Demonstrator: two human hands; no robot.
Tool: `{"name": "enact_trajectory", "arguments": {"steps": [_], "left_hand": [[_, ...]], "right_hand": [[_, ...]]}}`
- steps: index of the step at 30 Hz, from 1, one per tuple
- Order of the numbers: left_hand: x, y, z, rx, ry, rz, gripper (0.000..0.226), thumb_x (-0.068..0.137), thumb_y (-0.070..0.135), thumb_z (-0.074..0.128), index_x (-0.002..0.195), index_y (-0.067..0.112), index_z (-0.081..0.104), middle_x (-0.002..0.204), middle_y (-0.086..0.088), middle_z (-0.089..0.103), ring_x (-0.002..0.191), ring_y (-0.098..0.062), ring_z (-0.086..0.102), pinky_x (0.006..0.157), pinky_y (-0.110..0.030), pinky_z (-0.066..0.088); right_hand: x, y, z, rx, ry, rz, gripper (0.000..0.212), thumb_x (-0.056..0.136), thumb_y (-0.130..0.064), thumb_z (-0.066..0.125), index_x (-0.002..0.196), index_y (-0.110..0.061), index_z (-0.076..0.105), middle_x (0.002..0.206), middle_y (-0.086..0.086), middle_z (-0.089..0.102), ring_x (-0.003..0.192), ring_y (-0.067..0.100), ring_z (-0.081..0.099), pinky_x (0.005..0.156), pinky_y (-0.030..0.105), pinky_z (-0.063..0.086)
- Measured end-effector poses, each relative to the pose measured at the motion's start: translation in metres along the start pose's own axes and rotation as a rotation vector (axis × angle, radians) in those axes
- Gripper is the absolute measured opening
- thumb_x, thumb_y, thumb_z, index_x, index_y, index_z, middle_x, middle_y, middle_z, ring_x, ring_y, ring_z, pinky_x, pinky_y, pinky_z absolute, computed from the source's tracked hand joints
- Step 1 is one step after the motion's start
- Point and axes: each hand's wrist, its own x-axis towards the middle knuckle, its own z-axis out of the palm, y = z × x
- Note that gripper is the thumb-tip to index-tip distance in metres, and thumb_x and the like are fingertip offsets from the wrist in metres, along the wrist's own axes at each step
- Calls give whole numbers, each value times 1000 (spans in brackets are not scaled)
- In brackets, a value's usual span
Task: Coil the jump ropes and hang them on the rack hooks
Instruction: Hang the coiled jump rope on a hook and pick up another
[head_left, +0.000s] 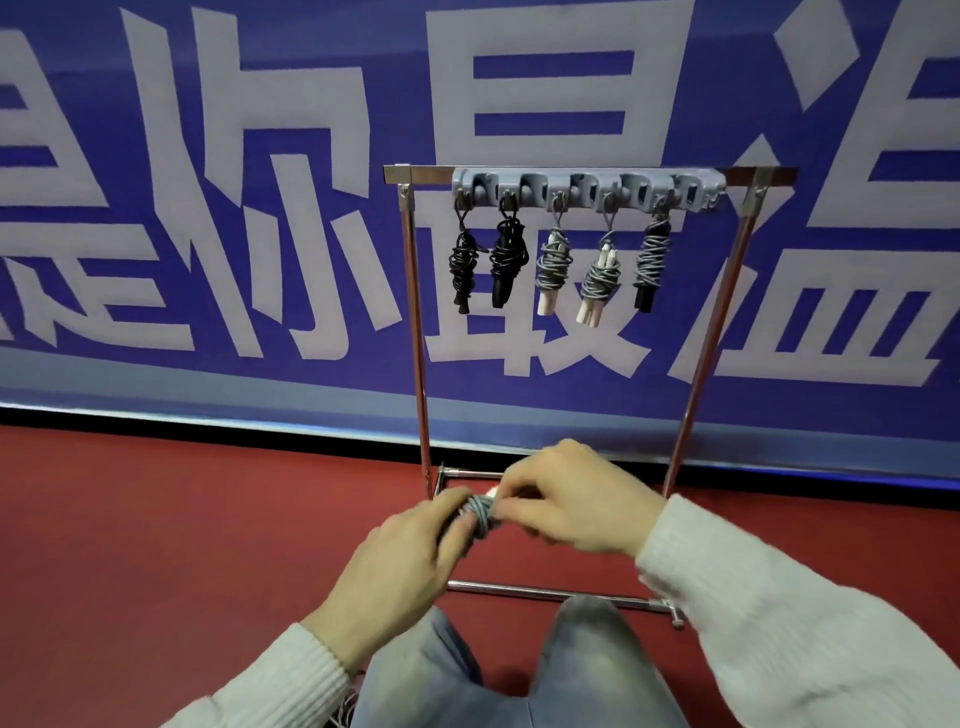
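Knees in grey-blue jeans (519, 670) at bottom of view, pale knit sleeves on both arms; a few loose strands of grey cord (345, 714) show at the bottom edge by the left sleeve. Just ahead, both hands meet over a grey jump rope bundle (480, 512); left hand (402, 566) wraps its fingers round the bundle's near end, holding it; right hand (566, 499) pinches at the bundle's far end with curled fingers, a bit of white handle showing beside them. Bundle held in the air above the red floor (156, 545), in front of the rack's base bars.

Beyond, the metal rack (421, 364) stands on the floor against a blue banner (260, 156) with large white characters; a grey hook strip (587, 189) is fixed along its top bar. Five coiled ropes hang from the hooks, well apart from the hands: two black ones (485, 260) at left, two grey ones with white handles (576, 270) in the middle, one grey rope with black handles (649, 260) at right.
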Motion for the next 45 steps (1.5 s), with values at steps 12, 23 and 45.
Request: {"name": "enact_trajectory", "arguments": {"steps": [12,23,45], "left_hand": [[-9,25,-23,-859,-485,149,39,96,26,70,133,16,62,104,-13,71,78,-26,69,73,-40,60],[-6,18,16,-1201,3,-58,50,80,58,75,121,30,66,106,-12,69,87,-23,67,71,-33,54],[3,37,28,-642,349,-103,22,106,27,49,119,41,60,93,3,72,77,-17,71,74,-56,57]], "right_hand": [[-13,5,18,1545,-129,200,8,83,-8,68,78,-11,74,62,3,65,46,5,57,46,16,46],[-5,-8,63,1669,332,149,40,81,-9,65,119,0,70,112,20,67,93,22,62,86,33,48],[-3,-20,68,1238,678,253,28,85,7,73,107,-11,77,93,5,78,85,11,71,78,20,54]]}}
